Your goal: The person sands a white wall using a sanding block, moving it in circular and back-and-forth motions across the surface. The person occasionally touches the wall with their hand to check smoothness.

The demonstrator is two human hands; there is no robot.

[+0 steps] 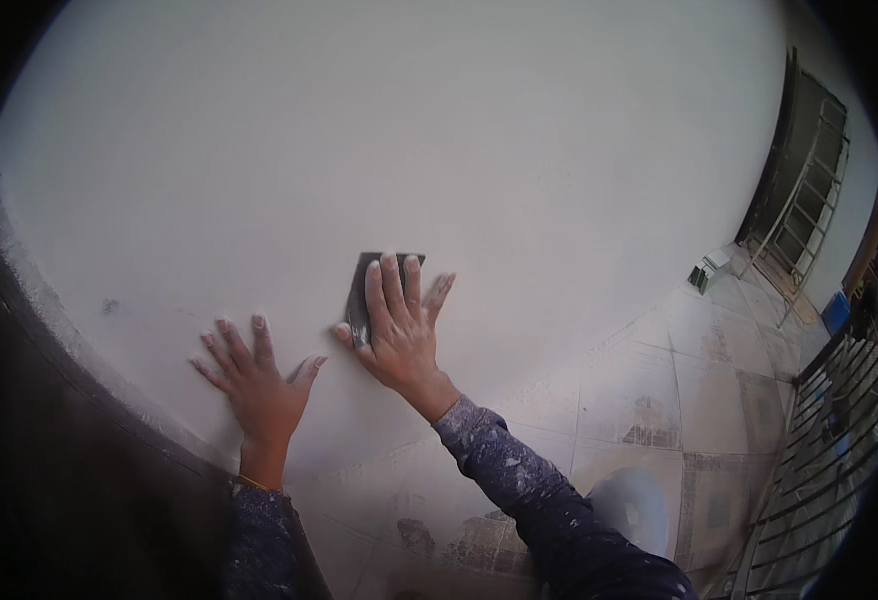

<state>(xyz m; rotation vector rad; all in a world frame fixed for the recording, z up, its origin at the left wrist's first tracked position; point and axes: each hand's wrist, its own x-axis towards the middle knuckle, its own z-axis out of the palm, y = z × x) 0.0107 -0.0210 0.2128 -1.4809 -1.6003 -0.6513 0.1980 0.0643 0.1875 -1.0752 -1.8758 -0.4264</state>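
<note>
A dark rectangular sheet, apparently sandpaper (pixel 359 300), lies flat against a smooth white wall (pixel 484 165). My right hand (pixel 405 337) presses on it with the fingers spread; the thumb is past its lower left edge and the little finger rests off to the right. Whitish dust coats the fingertips. To the left and slightly lower, my left hand (pixel 259 382) is spread on the bare wall and holds nothing. Both dark sleeves are speckled with white, and a thin yellow band circles the left wrist.
Dusty floor tiles (pixel 626 375) run along the wall's foot. At right are a metal ladder (pixel 810 195) by a doorway, a small box (pixel 709 270), a blue container (pixel 835 312) and a metal railing (pixel 821 457). A rough edge bounds the wall at left.
</note>
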